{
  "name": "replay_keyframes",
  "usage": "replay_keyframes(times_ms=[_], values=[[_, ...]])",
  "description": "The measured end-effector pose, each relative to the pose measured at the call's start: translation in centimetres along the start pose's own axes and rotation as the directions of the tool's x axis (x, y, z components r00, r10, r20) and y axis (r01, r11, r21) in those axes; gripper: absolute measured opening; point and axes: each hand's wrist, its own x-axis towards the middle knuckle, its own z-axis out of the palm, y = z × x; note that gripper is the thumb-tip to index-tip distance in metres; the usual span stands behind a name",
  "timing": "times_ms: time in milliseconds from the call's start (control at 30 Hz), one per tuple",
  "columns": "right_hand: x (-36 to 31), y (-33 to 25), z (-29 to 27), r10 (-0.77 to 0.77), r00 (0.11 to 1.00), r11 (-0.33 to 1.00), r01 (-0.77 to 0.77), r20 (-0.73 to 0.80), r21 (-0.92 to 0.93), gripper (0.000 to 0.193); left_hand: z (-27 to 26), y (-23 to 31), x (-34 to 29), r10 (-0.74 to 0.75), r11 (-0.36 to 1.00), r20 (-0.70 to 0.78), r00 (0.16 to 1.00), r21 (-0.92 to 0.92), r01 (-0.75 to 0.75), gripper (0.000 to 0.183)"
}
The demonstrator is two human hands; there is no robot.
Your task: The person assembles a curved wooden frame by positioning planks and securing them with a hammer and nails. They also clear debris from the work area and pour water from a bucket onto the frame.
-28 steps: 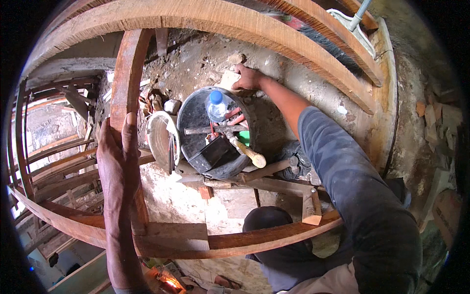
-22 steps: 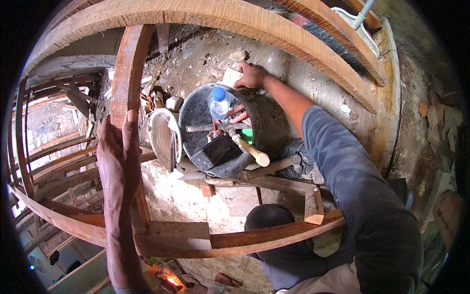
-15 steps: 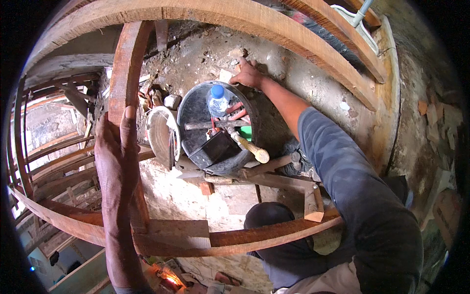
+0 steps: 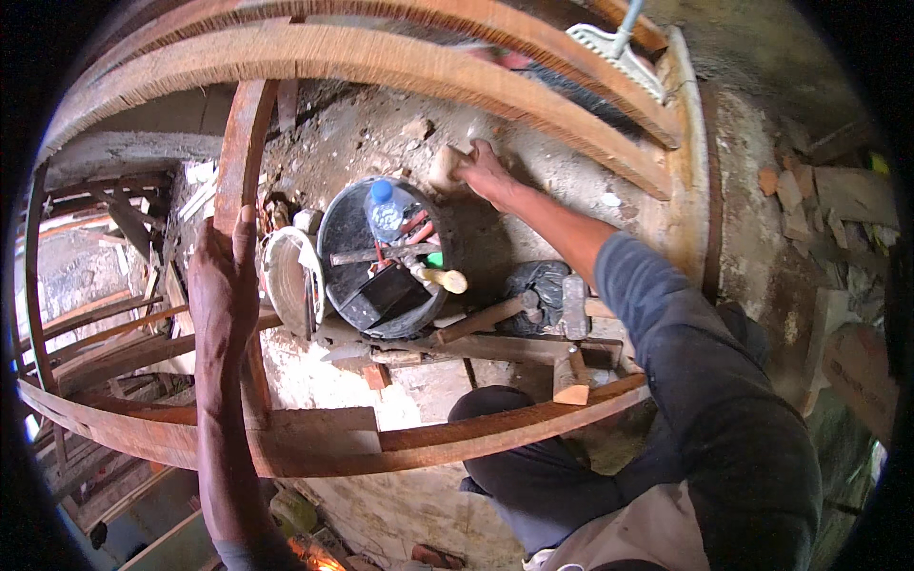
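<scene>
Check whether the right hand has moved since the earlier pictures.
Yes. Judged against the black bucket, the right hand has shifted to the right, farther from the rim; the camera view shifted too.

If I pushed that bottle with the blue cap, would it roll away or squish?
The bottle would probably squish a little, since its clear sides look like plastic. It likely couldn't roll far in there, because the dark bucket surrounds it. On flat ground, its round shape might let it roll.
</scene>
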Motion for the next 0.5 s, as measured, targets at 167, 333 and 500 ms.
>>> replay_keyframes(times_ms=[167, 333, 500], values=[[-10.5, -3.9, -9.8, 0.235, 0.929, 0.971, -0.236, 0.286, -0.032, 0.101, 0.1, -0.3, 0.2, 0.084, 0.989, -0.059, 0.995, 0.125, -0.077, 0.062], [-19.6, -9.8, -19.0, 0.299, 0.859, 0.949, -0.222, 0.415, -0.223, 0.092, 0.3, -1.4, 0.9, 0.033, 0.989, -0.014, 0.999, 0.142, -0.031, 0.068], [-25.8, -12.9, -29.8, 0.091, 0.965, 0.996, -0.087, 0.245, -0.029, 0.079, 0.8, -1.7, 1.0, 0.015, 0.999, -0.023, 1.000, 0.035, -0.014, 0.061]])
